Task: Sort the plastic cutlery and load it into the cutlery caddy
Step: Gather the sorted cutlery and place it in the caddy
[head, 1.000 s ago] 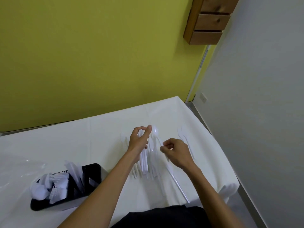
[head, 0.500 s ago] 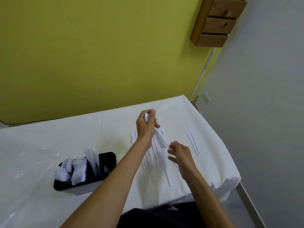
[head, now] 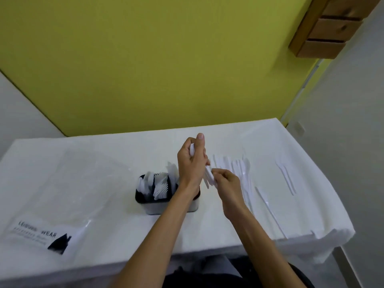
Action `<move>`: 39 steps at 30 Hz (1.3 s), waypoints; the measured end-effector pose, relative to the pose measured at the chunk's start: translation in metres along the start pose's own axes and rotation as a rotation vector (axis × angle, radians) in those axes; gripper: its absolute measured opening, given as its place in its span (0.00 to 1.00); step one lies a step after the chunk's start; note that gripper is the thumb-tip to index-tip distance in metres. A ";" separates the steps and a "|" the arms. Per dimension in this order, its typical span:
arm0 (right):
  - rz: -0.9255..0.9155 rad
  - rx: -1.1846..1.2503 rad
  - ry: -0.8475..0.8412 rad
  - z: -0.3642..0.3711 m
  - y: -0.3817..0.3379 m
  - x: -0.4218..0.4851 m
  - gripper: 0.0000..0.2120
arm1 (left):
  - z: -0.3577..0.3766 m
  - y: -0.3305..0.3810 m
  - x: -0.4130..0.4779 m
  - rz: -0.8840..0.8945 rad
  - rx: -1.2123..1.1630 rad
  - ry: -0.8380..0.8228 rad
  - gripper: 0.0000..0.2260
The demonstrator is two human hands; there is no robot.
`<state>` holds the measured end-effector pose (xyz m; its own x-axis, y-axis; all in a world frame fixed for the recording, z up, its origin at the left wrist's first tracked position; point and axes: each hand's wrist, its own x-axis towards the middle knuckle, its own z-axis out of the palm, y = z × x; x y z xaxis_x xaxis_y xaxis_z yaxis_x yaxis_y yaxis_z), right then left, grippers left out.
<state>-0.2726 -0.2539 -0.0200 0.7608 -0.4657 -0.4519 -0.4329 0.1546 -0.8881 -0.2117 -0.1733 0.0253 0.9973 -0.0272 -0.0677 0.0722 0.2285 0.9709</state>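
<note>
My left hand [head: 192, 163] grips a bunch of white plastic spoons [head: 208, 175], bowls up by the thumb, handles slanting down to the right. My right hand [head: 227, 181] pinches the lower ends of those handles. Both hands hover just right of the black cutlery caddy [head: 166, 201], which holds several white pieces standing upright. My left wrist hides part of the caddy's right side. On the white tablecloth [head: 228, 134] to the right lie a row of white forks [head: 243, 169], a knife [head: 270, 210] and two more pieces [head: 286, 177].
A clear plastic bag [head: 62, 194] with black print lies flat at the left of the table. The table's right edge [head: 332, 196] drops off near a grey wall. A wooden drawer unit [head: 326, 30] hangs on the wall, top right.
My left hand has carried the spoon bunch toward the caddy. My right hand, which was over the table, has come up and taken the handle ends. The view has shifted.
</note>
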 end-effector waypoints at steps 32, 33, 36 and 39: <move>-0.676 -0.979 -0.010 0.072 0.043 -0.003 0.22 | -0.157 -0.041 -0.013 0.184 0.517 0.315 0.12; -0.681 -0.975 -0.006 0.073 0.044 -0.003 0.21 | -0.159 -0.050 -0.016 0.196 0.609 0.286 0.12; -0.677 -0.970 0.002 0.072 0.044 -0.003 0.21 | -0.166 -0.059 -0.021 0.148 0.731 0.227 0.17; -0.677 -0.971 0.001 0.072 0.043 -0.004 0.21 | -0.173 -0.052 -0.020 0.042 0.787 0.140 0.24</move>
<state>-0.2594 -0.1822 -0.0619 0.9761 -0.1991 0.0866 -0.1281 -0.8503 -0.5105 -0.2337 -0.0165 -0.0632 0.9949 0.1006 -0.0049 0.0576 -0.5286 0.8469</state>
